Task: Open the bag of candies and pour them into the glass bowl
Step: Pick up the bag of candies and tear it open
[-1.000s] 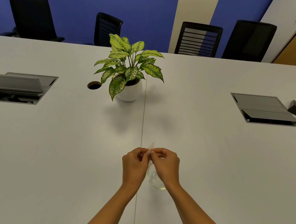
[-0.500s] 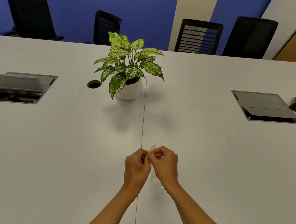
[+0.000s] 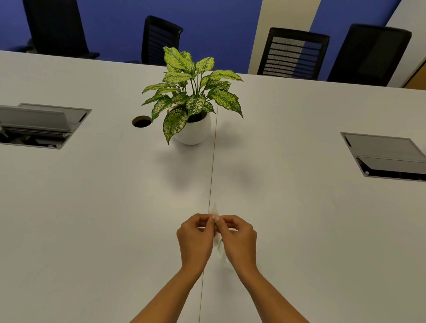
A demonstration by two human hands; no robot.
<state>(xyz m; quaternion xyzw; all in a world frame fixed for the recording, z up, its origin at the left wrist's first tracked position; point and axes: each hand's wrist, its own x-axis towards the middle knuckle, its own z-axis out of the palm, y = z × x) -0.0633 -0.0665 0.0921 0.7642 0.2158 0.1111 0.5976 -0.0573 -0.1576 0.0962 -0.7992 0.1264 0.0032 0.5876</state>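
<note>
Pinching the top of the little clear bag (image 3: 215, 212), both hands are close together over the white table (image 3: 90, 228). The left hand (image 3: 195, 237) is curled, with its fingertips squeezed on the bag's left side. The right hand (image 3: 238, 240) is curled the same way on the bag's right side, so the fingertips of both hands almost touch. The bag sits right between them, and its thin top edge sticks up just past the fingers. I cannot see the candies; the hands hide them.

The step in hand looks like opening the bag — it does not look torn yet, though the plastic is too clear and small to be sure. Next, the hands likely need to pull apart, one away and one toward the body, to rip the top. A gentle pull is best, or candies could fly out.

The glass bowl (image 3: 224, 260) is just under the right hand, near the wrist, mostly hidden. That is handy — once the bag is open, it only needs to tip down.

Far to the left of the hands is an open cable box (image 3: 34, 125). Well ahead of the hands stands a potted plant (image 3: 193, 102). Far to the right is another cable box (image 3: 389, 157). Nothing is close enough to get in the way.
</note>
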